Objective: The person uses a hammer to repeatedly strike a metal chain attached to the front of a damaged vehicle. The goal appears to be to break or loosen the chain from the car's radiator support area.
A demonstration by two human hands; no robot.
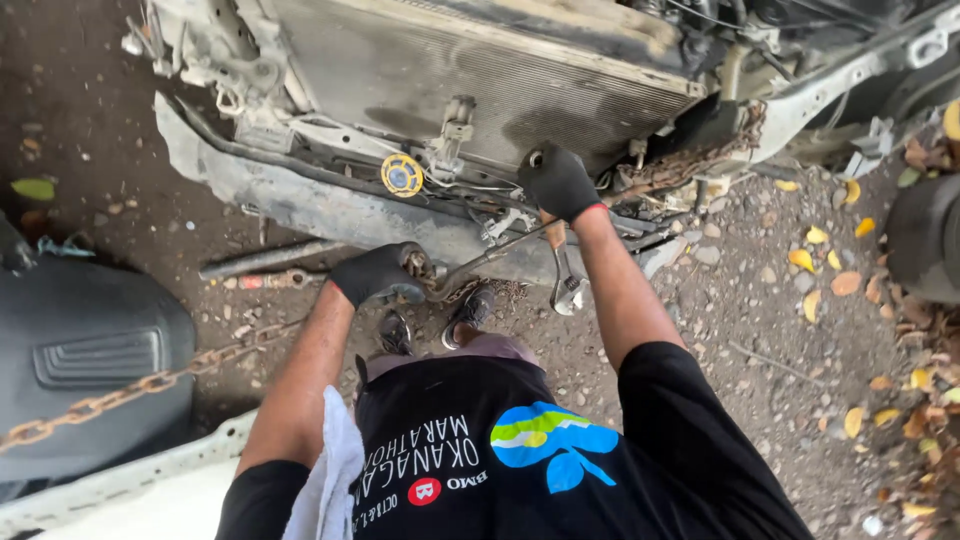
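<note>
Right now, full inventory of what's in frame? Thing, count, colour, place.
Car front end: one, grey and dirty, stripped, top of view.
Radiator: one, dark grey, in the car front.
Round cap: one, yellow and blue, below the radiator.
Rusty chain: one length, brown, lower left across the ground; more chain on the car at right.
Bar: one, grey, on the ground left of the left hand.
Wrench: one, metal, hanging below the right hand.
Plastic panel: one, black, far left.
Leaves: many, yellow, right on the gravel.
Cloth: one, white, by the left arm.
Left hand: black glove, on chain.
Right hand: black glove, at the car's lower edge.
</note>
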